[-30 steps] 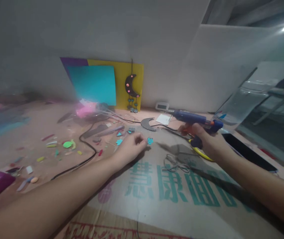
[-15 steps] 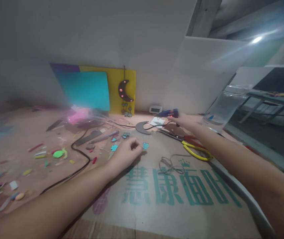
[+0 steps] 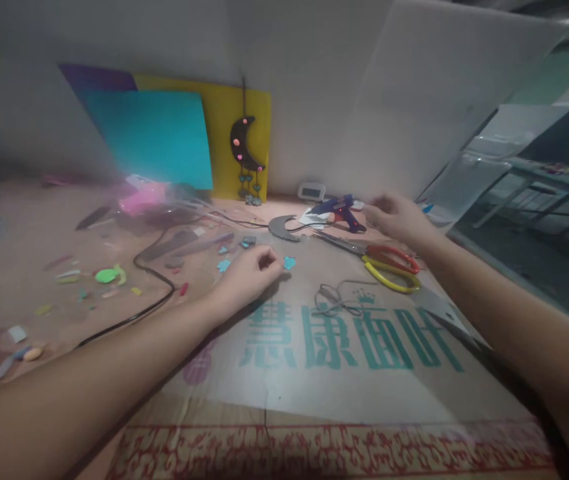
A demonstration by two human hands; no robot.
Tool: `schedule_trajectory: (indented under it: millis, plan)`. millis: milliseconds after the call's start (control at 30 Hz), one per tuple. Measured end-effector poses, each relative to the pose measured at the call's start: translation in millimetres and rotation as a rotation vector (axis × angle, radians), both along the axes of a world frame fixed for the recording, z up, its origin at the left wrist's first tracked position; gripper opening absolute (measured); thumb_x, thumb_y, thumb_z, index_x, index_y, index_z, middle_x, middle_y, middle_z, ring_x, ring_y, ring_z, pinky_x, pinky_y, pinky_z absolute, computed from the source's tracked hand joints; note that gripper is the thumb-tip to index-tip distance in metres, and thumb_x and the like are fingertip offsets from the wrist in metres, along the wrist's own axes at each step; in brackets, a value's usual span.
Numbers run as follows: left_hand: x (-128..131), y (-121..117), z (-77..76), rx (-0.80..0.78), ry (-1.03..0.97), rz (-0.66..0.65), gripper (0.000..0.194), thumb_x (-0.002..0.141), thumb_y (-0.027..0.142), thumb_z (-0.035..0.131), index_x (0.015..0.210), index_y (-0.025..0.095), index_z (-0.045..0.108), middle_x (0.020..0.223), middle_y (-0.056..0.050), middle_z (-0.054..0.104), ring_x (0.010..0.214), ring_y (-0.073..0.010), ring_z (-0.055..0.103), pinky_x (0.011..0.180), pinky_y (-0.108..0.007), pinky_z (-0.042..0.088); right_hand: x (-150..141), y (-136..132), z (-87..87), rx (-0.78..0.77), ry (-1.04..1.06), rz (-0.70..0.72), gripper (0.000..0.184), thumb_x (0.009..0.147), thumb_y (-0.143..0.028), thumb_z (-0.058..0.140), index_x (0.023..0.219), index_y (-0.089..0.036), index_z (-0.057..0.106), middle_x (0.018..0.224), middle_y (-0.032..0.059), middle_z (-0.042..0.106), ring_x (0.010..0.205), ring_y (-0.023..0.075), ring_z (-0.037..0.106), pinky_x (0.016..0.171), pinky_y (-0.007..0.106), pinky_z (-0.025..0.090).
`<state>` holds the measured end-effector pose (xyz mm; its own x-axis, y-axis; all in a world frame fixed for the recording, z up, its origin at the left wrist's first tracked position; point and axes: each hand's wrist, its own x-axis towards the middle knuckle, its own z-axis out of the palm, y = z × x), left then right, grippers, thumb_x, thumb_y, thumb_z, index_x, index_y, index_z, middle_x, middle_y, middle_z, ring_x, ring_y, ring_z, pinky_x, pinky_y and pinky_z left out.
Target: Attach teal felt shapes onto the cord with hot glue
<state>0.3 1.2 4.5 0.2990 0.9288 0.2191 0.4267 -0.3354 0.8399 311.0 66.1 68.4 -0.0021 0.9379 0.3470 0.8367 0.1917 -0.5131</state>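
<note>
My left hand (image 3: 254, 272) rests low over the brown paper, thumb and fingers pinched on the edge of a small blue paper flower (image 3: 289, 263). At the back right my right hand (image 3: 398, 217) has its fingers closed at the pale glue stick (image 3: 358, 205) that sticks out of the rear of a dark blue glue gun (image 3: 340, 208). The glue gun lies near a white paper piece, its red light showing. A grey crescent moon (image 3: 284, 229) lies flat between the hands. Other blue flowers (image 3: 223, 266) lie left of my left hand.
Scissors (image 3: 389, 267) with red and yellow handles lie below my right hand, beside coiled grey string (image 3: 334, 301). A black cable (image 3: 157, 303) runs across the scrap-strewn left side. A decorated moon (image 3: 244, 143) hangs before yellow card. A small white digital device (image 3: 311, 192) stands behind.
My right hand has shifted from the glue gun's handle to its rear end, and the gun's handle now shows. My left hand keeps its pinch. The view has tilted downward.
</note>
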Motion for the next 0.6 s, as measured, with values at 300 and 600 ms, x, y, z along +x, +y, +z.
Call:
schedule_trajectory:
  millis: [300, 600]
  plan:
    - [-1, 0, -0.7, 0.011, 0.016, -0.007, 0.018, 0.081, 0.03, 0.053, 0.068, 0.018, 0.052, 0.065, 0.002, 0.055, 0.061, -0.0128, 0.051, 0.056, -0.024, 0.037, -72, -111, 9.7, -0.282, -0.297, 0.676, 0.014, 0.089, -0.03, 0.062, 0.097, -0.022, 0.07, 0.093, 0.0035, 0.069, 0.08, 0.0157, 0.062, 0.069, 0.027, 0.045]
    - [0, -2, 0.1, 0.011, -0.002, -0.014, 0.017, 0.081, 0.029, 0.053, 0.069, 0.018, 0.053, 0.066, 0.002, 0.055, 0.063, -0.0127, 0.052, 0.058, -0.024, 0.038, -78, -113, -32.0, -0.109, -0.317, 0.747, 0.014, 0.093, -0.026, 0.056, 0.086, -0.019, 0.066, 0.093, 0.0065, 0.063, 0.086, 0.018, 0.057, 0.078, 0.031, 0.044]
